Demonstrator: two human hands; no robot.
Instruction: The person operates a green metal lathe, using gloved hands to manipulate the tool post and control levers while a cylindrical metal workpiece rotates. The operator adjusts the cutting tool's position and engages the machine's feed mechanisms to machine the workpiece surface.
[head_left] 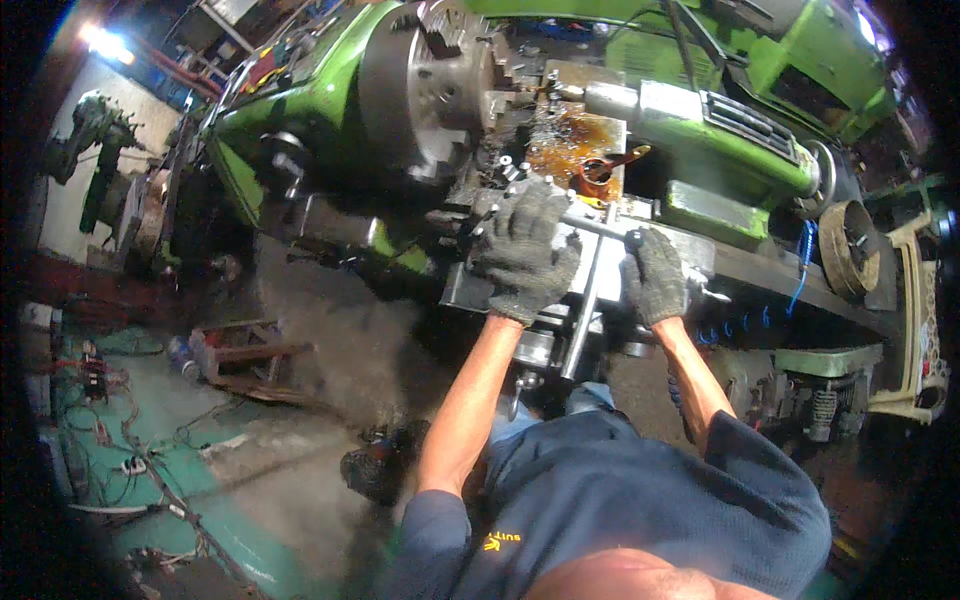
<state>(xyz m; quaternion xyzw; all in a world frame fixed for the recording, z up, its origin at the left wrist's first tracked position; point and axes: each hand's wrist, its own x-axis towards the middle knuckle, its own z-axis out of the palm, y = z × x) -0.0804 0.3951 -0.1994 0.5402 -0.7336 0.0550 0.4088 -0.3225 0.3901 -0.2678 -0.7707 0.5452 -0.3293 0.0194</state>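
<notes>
In a grey knit work glove, my left hand (528, 245) lies over the tool post of a green lathe, its fingers stretched forward and slightly apart. My right hand (657, 275), gloved alike, is curled at the dark end of a short metal lever (598, 226); its fingertips are partly hidden. Between my hands a long bright steel bar (588, 305) slants toward my body, crossing the lever near its far end. Just beyond the lever stands a red cup (594, 174) with a brush (630, 157) leaning in it.
The large lathe chuck (420, 90) is beyond my left hand, the green tailstock (735, 130) at the far right. Oil and chips coat the brown plate (570, 140). A blue coiled hose (803, 262) hangs at right. Cables (150, 465) and a rusty metal frame (245, 355) lie on the left floor.
</notes>
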